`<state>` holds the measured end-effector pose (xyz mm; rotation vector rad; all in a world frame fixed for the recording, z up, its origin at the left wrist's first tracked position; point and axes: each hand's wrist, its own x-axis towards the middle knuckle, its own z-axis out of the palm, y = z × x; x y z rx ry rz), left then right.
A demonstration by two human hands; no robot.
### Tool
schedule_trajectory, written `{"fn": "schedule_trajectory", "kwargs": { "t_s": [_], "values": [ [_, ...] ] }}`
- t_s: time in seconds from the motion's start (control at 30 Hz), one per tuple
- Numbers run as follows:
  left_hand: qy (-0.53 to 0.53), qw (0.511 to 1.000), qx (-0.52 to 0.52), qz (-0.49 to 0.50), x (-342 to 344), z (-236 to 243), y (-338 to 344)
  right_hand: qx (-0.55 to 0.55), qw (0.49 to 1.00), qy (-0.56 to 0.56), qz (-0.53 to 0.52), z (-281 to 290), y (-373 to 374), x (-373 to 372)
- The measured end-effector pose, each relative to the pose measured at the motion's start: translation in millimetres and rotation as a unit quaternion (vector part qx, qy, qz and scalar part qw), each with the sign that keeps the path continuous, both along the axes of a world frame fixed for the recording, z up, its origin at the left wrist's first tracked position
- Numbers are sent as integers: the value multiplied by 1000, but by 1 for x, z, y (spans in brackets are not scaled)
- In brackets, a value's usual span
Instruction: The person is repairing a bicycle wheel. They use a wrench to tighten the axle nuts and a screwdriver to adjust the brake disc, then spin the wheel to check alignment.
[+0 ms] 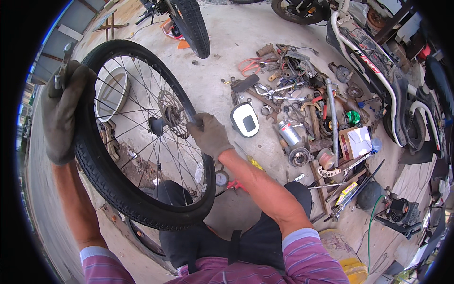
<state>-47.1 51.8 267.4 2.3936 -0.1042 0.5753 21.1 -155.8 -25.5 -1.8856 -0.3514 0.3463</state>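
Bicycle wheel [156,125], tilted, raised off the floor [227,33] between both forearms, with the lower part of the tyre [97,163] in front of the person's thighs. Fitted with black knobbly rubber, thin dark spokes and, on the side toward the right hand [209,136], a perforated disc rotor [170,111]. Cannot tell whether propped on the legs or carried by the hands alone.

At the upper left of the tyre, left hand [64,111] in a dark grey work glove. Grip closed around a metal wrench [62,71], with the wrench's ends jutting above the glove and the fingers up against the rubber. On the opposite side, right hand in a matching glove, laid over the tyre just beside the rotor. Grip nearly closed, fingers curled in, tips toward the spokes; cannot tell exactly what is pinched there.

Seen through the spokes, a pale round basin [124,87] on the floor. Just beyond the right hand, a rounded white-and-black object [245,119]. Farther right, a loose heap of wrenches and pliers [298,87], a silver can [290,134], a long grey pipe [331,116] and a carton [347,146] with white paper on top. Near the lower right of the tyre, a round gauge [221,178] beside a red handle [236,185]. At the top, another black-tyred wheel [191,28]; at upper right, a stripped white-and-black scooter frame [364,57].
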Motion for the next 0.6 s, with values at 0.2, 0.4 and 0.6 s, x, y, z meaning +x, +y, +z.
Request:
{"fn": "schedule_trajectory", "kwargs": {
  "t_s": [0.2, 0.4, 0.6],
  "values": [
    [14, 1000, -1, 11, -3, 4, 3, 44, 999, -13, 13, 4, 22, 0],
    [6, 1000, 19, -18, -7, 5, 3, 85, 996, -8, -9, 17, 24, 7],
    [17, 1000, 8, -18, -8, 4, 3, 66, 997, 34, 13, 14, 36, 20]
  ]
}}
